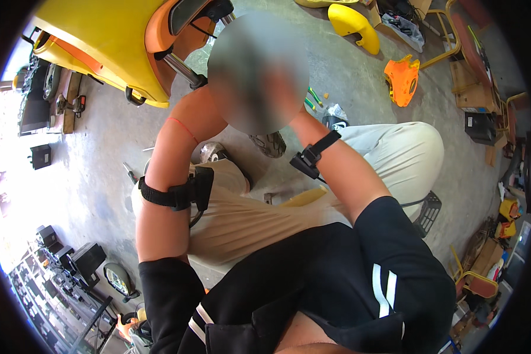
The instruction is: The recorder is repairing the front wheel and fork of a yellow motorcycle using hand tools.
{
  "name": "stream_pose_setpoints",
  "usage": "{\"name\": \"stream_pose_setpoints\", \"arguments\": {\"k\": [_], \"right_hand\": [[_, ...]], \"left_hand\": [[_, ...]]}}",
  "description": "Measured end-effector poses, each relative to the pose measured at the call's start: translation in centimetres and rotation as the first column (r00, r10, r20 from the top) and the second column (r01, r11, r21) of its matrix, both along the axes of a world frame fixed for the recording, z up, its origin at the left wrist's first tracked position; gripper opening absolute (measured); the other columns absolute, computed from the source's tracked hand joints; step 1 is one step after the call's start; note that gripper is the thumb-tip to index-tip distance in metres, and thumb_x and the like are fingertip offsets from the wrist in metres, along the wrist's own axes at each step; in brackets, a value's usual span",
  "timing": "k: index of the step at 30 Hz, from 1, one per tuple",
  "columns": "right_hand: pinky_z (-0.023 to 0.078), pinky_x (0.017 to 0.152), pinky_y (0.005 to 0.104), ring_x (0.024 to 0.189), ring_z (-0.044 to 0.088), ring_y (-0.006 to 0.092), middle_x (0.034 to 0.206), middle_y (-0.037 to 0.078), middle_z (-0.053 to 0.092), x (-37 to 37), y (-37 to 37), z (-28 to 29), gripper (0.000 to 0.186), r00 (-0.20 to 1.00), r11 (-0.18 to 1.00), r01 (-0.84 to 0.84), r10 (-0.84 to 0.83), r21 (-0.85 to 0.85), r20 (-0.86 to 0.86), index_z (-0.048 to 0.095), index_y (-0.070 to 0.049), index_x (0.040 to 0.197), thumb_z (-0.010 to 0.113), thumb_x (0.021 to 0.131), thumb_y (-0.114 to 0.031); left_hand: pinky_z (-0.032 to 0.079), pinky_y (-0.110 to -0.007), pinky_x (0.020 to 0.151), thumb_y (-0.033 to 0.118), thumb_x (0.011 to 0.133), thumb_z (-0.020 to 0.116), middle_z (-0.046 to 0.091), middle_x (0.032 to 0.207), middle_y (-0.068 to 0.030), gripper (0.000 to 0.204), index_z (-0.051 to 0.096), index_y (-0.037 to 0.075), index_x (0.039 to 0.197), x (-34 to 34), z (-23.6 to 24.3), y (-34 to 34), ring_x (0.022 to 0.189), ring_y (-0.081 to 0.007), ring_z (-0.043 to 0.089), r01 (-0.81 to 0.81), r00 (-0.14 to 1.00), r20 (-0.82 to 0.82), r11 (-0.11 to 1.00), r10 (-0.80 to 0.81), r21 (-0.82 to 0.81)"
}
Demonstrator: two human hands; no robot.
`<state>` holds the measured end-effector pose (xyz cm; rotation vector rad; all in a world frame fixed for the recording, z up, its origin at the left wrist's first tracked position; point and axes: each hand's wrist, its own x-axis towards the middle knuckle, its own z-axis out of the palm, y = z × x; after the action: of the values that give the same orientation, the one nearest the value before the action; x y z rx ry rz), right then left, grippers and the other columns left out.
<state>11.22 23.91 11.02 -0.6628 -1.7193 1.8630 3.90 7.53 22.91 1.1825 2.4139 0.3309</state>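
Both my arms reach forward to a wheel-sized round area that is smeared by blur, at the front of a yellow and orange vehicle (pixel 109 44). My left hand (pixel 221 94) is at the left side of that area, close to the lower end of a shiny metal fork tube (pixel 183 69). On the right side is my right hand (pixel 284 94). The blur hides the fingers of both hands, and whatever they touch or hold cannot be made out. Green-handled pliers (pixel 314 96) lie on the floor just right of my right hand.
On the concrete floor lie a yellow curved fender (pixel 355 28) and an orange plastic panel (pixel 402 81). A black box (pixel 40 156) sits at left, near a wooden bench (pixel 71 97). Chairs and cardboard boxes (pixel 473 88) line the right. A round headlamp (pixel 119 279) stands at lower left.
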Motion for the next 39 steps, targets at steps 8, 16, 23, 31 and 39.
{"name": "stream_pose_setpoints", "arguments": {"k": [8, 16, 23, 31, 39], "right_hand": [[0.038, 0.059, 0.0294, 0.058, 0.042, 0.0122, 0.060, 0.001, 0.043, 0.4, 2.0, 2.3, 0.029, 0.986, 0.935, 0.019, -0.076, -0.354, -0.148, 0.044, -0.009, 0.069, 0.058, 0.093, -0.018], [0.035, 0.053, 0.0277, 0.055, 0.045, 0.0091, 0.057, -0.002, 0.046, 0.5, 0.1, 1.2, 0.035, 0.994, 0.994, 0.028, -0.017, -0.101, 0.107, 0.046, -0.010, 0.063, 0.060, 0.092, -0.022], [0.038, 0.053, 0.0283, 0.051, 0.045, 0.0108, 0.055, 0.000, 0.046, 1.0, 1.9, -0.8, 0.030, 0.995, 0.956, -0.074, 0.050, -0.283, -0.092, 0.048, -0.008, 0.067, 0.061, 0.091, -0.019], [0.039, 0.051, 0.0282, 0.051, 0.047, 0.0101, 0.057, 0.001, 0.049, 1.9, 3.4, -1.9, 0.033, 0.993, 0.941, -0.080, 0.045, -0.329, -0.113, 0.049, -0.008, 0.064, 0.062, 0.090, -0.023], [0.034, 0.054, 0.0293, 0.055, 0.042, 0.0105, 0.058, 0.000, 0.044, 2.9, 1.3, -4.5, 0.037, 0.980, 0.983, -0.185, 0.186, -0.016, 0.077, 0.045, -0.010, 0.065, 0.055, 0.096, -0.027]], "left_hand": [[0.050, -0.045, 0.080, 0.033, 0.090, 0.059, 0.067, 0.098, -0.0210, 0.036, 0.059, 0.002, 0.108, -0.1, -0.5, -0.1, 0.094, -0.0376, 0.064, -0.029, 1.000, 0.008, 1.000, 0.029, 0.005], [0.050, -0.042, 0.081, 0.032, 0.090, 0.060, 0.068, 0.099, -0.0218, 0.039, 0.058, 0.000, 0.112, 0.1, -0.4, 0.5, 0.095, -0.0373, 0.064, 0.010, 1.000, 0.000, 1.000, -0.010, 0.019], [0.050, -0.042, 0.081, 0.033, 0.090, 0.059, 0.067, 0.099, -0.0219, 0.041, 0.058, -0.001, 0.114, 0.3, -0.5, 0.4, 0.094, -0.0373, 0.064, -0.023, 0.999, 0.040, 1.000, 0.022, 0.012], [0.050, -0.041, 0.081, 0.034, 0.090, 0.060, 0.068, 0.100, -0.0213, 0.040, 0.059, 0.001, 0.114, 0.8, -0.7, 0.4, 0.095, -0.0370, 0.065, -0.001, 1.000, -0.027, 1.000, 0.001, -0.015], [0.050, -0.046, 0.085, 0.037, 0.090, 0.058, 0.067, 0.105, -0.0201, 0.042, 0.059, 0.004, 0.115, 1.3, -0.1, 0.2, 0.099, -0.0375, 0.063, -0.064, 0.998, 0.017, 0.996, 0.063, 0.056]]}}
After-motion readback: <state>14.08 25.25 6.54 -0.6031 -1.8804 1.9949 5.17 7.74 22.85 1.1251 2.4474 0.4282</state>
